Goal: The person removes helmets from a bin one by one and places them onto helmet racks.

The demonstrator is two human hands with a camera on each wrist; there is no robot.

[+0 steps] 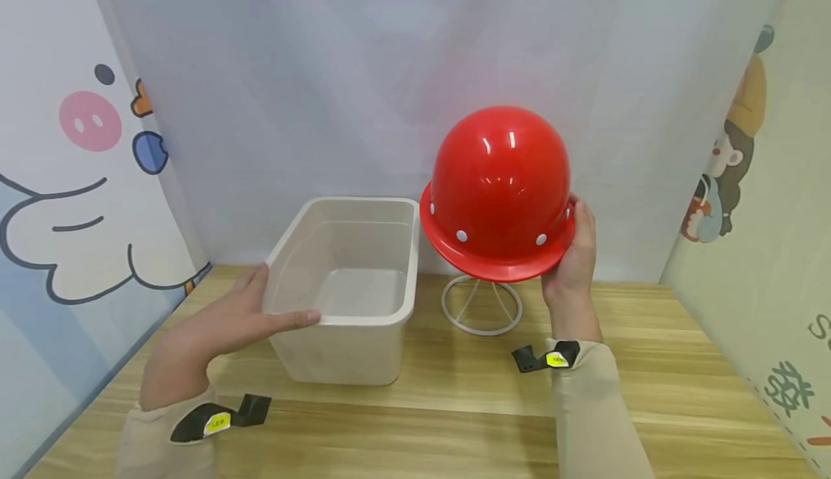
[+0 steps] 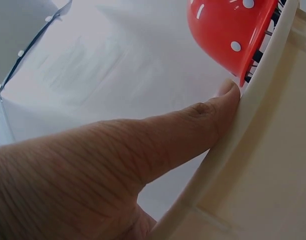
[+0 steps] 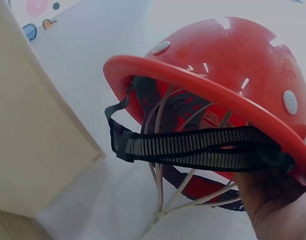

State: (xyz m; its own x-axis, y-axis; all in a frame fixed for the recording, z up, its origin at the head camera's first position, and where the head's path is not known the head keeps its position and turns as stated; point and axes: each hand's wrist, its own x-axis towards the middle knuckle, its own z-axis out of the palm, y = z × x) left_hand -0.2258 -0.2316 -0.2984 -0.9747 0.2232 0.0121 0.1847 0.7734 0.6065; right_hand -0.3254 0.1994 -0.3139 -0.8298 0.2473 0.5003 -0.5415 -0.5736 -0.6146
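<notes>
A red safety helmet (image 1: 500, 190) with white studs is over a white wire stand (image 1: 482, 331), whose ring base is on the table. My right hand (image 1: 576, 255) grips the helmet's brim at its right side. In the right wrist view the helmet's black strap (image 3: 192, 149) hangs under the brim, and white wires (image 3: 159, 200) reach up inside the shell. At the left stands a deep cream plastic bin (image 1: 344, 353). My left hand (image 1: 227, 317) rests spread on its near left corner, thumb straight along the front rim; its fingertips are partly hidden.
The wood-grain table (image 1: 467, 428) carries the bin and stand side by side. A pale curtain (image 1: 311, 89) hangs close behind them. Printed cartoon panels (image 1: 65, 234) flank the table. Black bands (image 1: 545, 358) with small devices are on both wrists.
</notes>
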